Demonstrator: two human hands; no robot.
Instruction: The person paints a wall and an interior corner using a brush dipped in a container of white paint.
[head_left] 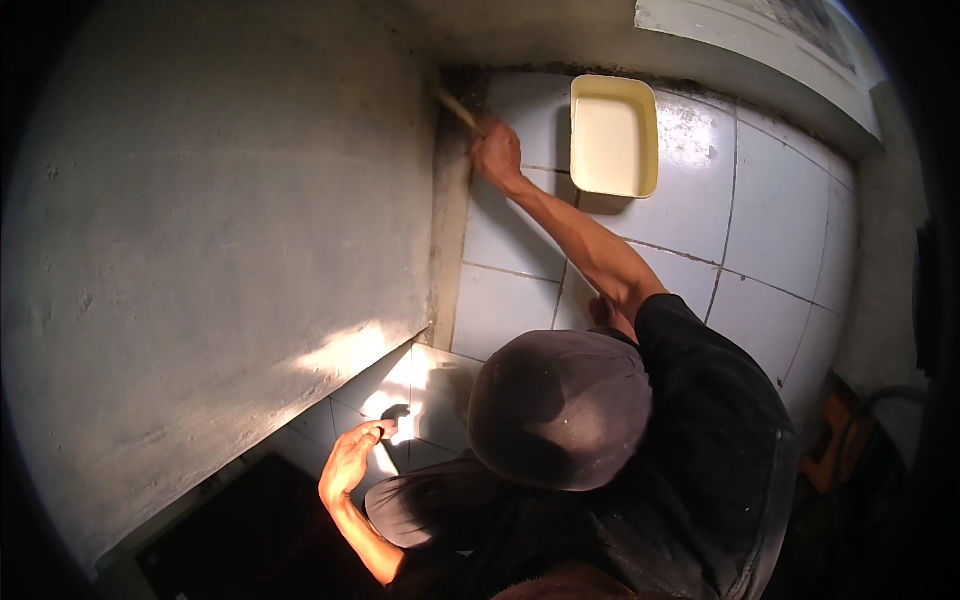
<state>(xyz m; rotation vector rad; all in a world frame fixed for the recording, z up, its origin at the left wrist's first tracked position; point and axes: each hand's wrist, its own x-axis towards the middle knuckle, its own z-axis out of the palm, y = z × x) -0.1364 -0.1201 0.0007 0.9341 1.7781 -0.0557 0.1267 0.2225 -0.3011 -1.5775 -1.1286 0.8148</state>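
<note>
My right hand (497, 155) stretches out to the far corner, its fingers wrapped round a pale stick-like handle (458, 108). The handle's far end meets the foot of the grey wall (240, 200), where it is dark and too blurred to make out. A cream rectangular tub (653, 150) stands on the tiles right of that hand, with a smooth cream-coloured content inside. Nearer and to the left, my left hand (352, 455) is held over a sunlit patch of floor beside my knee. Its fingers are bent and pressed together; what they hold, if anything, is hidden.
White floor tiles (765, 205) with dark joints run along the wall's foot. My bent knee (560, 410) stands in the middle, partly hiding the floor. A ledge (760, 50) borders the far right. An orange-brown object (832, 440) lies in shadow at the right.
</note>
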